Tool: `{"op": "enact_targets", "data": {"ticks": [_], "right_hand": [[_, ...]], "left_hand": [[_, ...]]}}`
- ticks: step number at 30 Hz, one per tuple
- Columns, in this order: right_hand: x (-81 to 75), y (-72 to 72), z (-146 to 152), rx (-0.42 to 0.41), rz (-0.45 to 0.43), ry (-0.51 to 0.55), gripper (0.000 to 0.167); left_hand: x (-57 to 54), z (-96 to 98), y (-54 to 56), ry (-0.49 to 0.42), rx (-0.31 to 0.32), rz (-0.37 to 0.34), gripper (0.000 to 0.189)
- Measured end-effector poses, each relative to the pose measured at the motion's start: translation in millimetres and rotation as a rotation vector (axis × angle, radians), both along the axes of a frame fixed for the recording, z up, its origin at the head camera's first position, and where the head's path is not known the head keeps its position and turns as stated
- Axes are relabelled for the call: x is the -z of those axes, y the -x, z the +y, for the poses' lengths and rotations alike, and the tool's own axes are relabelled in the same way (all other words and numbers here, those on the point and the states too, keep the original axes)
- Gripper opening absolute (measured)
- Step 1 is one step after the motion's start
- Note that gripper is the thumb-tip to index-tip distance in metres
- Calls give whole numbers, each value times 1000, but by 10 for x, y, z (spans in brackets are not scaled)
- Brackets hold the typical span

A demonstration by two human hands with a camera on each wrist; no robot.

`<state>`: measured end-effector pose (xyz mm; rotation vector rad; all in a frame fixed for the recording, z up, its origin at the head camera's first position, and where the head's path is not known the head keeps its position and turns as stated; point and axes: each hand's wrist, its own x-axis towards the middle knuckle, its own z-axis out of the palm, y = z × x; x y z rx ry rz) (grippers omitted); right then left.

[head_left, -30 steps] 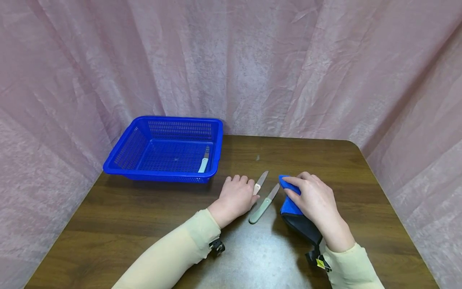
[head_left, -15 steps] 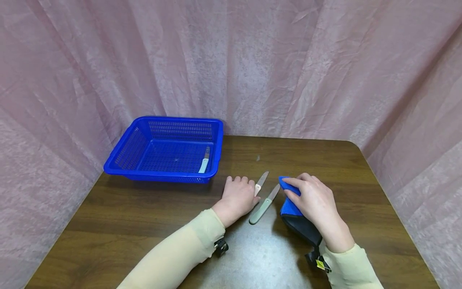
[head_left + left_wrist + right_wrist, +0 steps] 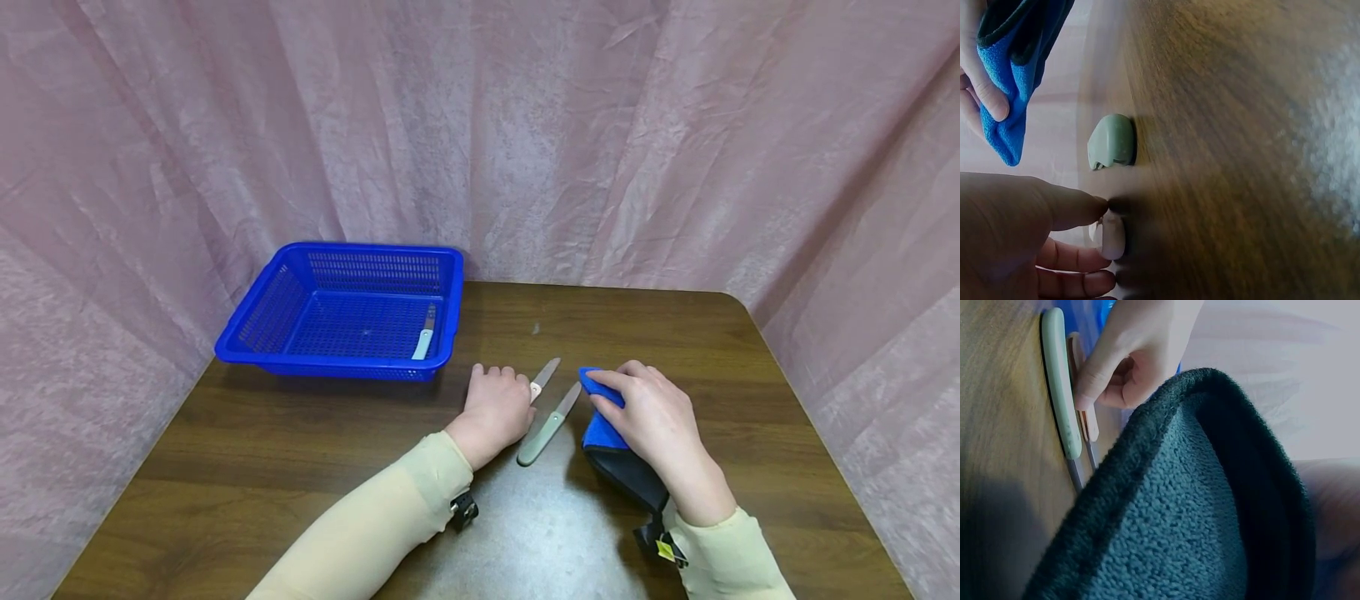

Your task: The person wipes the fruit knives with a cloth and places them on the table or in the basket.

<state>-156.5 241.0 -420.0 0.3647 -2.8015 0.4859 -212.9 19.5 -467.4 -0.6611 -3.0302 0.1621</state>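
A paring knife with a pale pink handle (image 3: 536,391) lies on the table, its blade pointing away to the right. My left hand (image 3: 498,408) pinches that handle, with the thumb on one side and fingers on the other in the left wrist view. Just right of it lies a second knife with a green handle (image 3: 542,440), untouched. My right hand (image 3: 660,417) grips a folded blue cloth (image 3: 602,429) with a black edge, held beside the green knife's tip. In the right wrist view the cloth's dark hem (image 3: 1104,481) hides much of the scene.
A blue plastic basket (image 3: 337,365) stands at the back left of the wooden table (image 3: 637,325). Inside, along its right side, lies a knife with a light handle (image 3: 423,342). A pink curtain (image 3: 480,150) hangs behind the table.
My left hand has shifted slightly right and its thumb has drawn in against the pink-handled knife. The right hand and cloth have hardly moved.
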Motion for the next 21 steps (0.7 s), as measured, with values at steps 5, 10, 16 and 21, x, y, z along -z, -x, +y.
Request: {"op": "enact_targets", "data": {"ticks": [5, 10, 16, 21], "right_hand": [[-5, -4, -2, 2, 5, 3, 34], [-10, -11, -7, 3, 3, 3, 34], [-20, -13, -18, 1, 0, 0, 34], [-36, -7, -23, -2, 2, -3, 34]], "left_hand": [[-4, -14, 11, -7, -13, 8, 34], [-10, -25, 10, -37, -17, 12, 23], [-31, -46, 13, -75, -19, 21, 20], [-88, -94, -29, -96, -1, 78, 22]]}}
